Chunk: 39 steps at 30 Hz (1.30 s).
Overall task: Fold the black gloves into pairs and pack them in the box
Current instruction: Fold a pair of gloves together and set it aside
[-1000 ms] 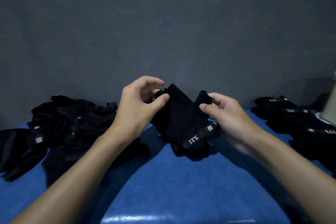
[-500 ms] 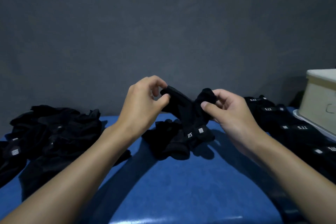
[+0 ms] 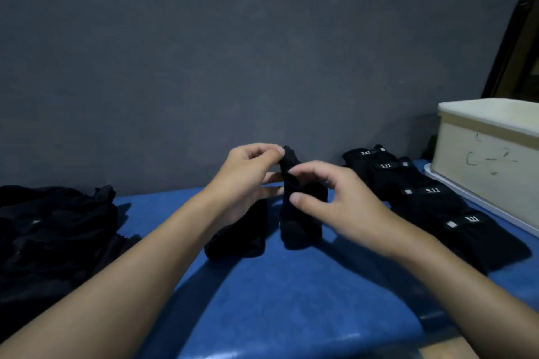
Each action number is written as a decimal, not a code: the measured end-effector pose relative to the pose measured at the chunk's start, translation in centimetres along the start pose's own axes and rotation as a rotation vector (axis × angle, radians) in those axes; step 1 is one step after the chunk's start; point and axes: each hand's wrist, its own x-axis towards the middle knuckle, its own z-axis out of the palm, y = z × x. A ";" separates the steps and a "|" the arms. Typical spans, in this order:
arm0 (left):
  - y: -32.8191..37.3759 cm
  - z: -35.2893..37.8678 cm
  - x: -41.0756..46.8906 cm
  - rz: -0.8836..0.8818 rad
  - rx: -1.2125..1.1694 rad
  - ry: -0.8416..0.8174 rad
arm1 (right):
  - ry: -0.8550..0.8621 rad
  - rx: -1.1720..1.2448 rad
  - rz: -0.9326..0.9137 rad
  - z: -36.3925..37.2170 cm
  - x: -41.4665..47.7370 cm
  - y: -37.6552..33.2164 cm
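Left of the cream box (image 3: 478, 172), left hand (image 3: 248, 175) and right hand (image 3: 341, 201) pinch one glove (image 3: 303, 227).

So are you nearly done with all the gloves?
Partly. Folded pairs lie in a row beside the cream box, not visibly packed yet. Left hand and right hand pinch a black glove being folded. A heap of loose gloves waits on the left of the blue table.

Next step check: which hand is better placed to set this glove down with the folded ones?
Right, probably. The right hand grips the glove nearest the folded row and box; the left hand sits toward the loose pile and would cross over.
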 end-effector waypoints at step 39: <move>-5.2 -2.4 -0.3 0.181 1.223 -0.324 | -0.107 -0.436 0.258 -2.2 -1.9 3.5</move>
